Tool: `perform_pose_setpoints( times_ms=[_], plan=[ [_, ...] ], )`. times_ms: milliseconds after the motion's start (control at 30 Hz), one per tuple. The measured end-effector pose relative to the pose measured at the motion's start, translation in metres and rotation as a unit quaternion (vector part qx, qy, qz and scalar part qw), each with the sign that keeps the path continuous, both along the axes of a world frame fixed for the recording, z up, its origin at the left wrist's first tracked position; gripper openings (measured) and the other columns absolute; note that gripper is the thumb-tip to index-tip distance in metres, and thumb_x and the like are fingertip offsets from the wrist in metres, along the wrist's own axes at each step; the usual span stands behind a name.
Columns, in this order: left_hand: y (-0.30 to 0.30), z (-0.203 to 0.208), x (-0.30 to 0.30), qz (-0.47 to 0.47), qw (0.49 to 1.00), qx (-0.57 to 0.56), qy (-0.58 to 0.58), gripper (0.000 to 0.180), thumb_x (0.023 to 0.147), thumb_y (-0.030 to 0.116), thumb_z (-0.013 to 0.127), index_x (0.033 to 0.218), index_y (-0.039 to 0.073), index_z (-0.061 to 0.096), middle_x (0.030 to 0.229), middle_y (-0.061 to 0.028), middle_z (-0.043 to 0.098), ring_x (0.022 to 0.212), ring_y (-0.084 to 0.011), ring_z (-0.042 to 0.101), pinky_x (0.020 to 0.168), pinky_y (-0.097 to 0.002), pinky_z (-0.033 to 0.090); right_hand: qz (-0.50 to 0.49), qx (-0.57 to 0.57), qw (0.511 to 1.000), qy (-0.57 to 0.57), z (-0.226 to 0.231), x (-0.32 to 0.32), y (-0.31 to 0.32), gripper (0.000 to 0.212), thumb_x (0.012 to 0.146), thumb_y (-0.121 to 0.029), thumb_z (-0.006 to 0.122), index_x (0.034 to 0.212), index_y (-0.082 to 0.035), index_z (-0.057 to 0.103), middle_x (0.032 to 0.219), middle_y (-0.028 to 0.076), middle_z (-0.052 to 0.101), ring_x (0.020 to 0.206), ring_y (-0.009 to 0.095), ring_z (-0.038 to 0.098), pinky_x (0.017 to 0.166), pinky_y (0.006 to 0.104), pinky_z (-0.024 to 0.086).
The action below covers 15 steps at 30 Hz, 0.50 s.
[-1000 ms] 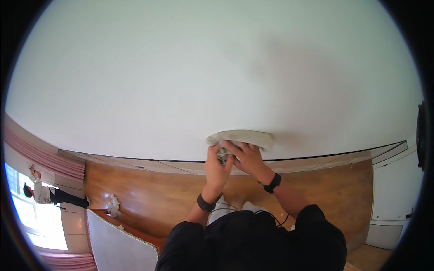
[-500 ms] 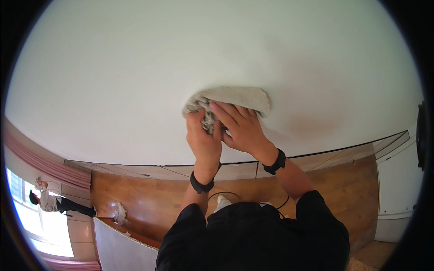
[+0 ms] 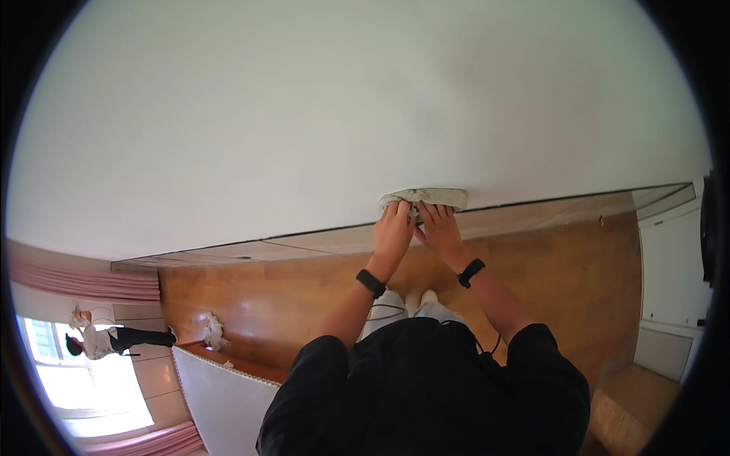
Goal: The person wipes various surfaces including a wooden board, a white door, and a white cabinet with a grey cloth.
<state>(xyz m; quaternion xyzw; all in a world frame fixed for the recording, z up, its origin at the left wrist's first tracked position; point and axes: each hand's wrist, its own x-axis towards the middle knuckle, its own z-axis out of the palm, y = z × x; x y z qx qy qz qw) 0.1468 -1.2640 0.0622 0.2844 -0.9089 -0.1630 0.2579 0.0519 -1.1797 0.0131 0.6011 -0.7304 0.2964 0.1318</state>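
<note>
A folded, beige-grey cloth (image 3: pixel 426 197) is pressed flat against the white wall (image 3: pixel 304 121), just above the dark line that tops the tiled lower strip (image 3: pixel 319 240). My left hand (image 3: pixel 393 232) has its fingers bent over the cloth's left part. Beside it, my right hand (image 3: pixel 441 228) grips the right part, fingertips on the fabric. The thumbs lie close together between the hands, where the cloth is bunched. Each wrist wears a black band.
Wooden floor (image 3: pixel 304 292) lies below the wall. At left, a person (image 3: pixel 99 340) stands by a bright window with pink curtains (image 3: pixel 84 281). A white-topped piece of furniture (image 3: pixel 220 399) and a crumpled whitish cloth (image 3: pixel 214 331) are lower left. A white cabinet (image 3: pixel 669 270) stands right.
Both hands have slid the cloth down the wall and somewhat to the right, close to the dark trim line. The cloth looks more compact, and my view has shifted.
</note>
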Motion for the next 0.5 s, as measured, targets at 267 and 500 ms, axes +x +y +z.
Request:
perform_pose_setpoints(
  times_ms=[267,500],
  plan=[
    [0.010,-0.065,0.015,-0.004,0.969,0.174,-0.175,0.029,0.075,0.018,0.056,0.101,0.010,0.043,0.095,-0.0142,0.052,0.079,-0.0356,0.054,0.062,-0.0432,0.044,0.021,0.095,0.975,-0.201,-0.036,0.035,0.030,0.063,0.067,-0.009,0.060,0.122,0.002,0.033,0.125,0.017,0.031,0.114,0.034,0.031,0.096,0.0431,0.027],
    [0.007,-0.070,0.044,0.059,0.969,0.213,-0.107,0.031,0.078,0.020,0.055,0.106,0.011,0.044,0.099,-0.0119,0.053,0.080,-0.0346,0.054,0.062,-0.0413,0.044,0.043,0.104,0.970,-0.218,-0.043,0.047,0.010,0.060,0.067,-0.013,0.060,0.120,0.001,0.035,0.121,0.016,0.035,0.112,0.035,0.032,0.094,0.0405,0.029]
  ],
)
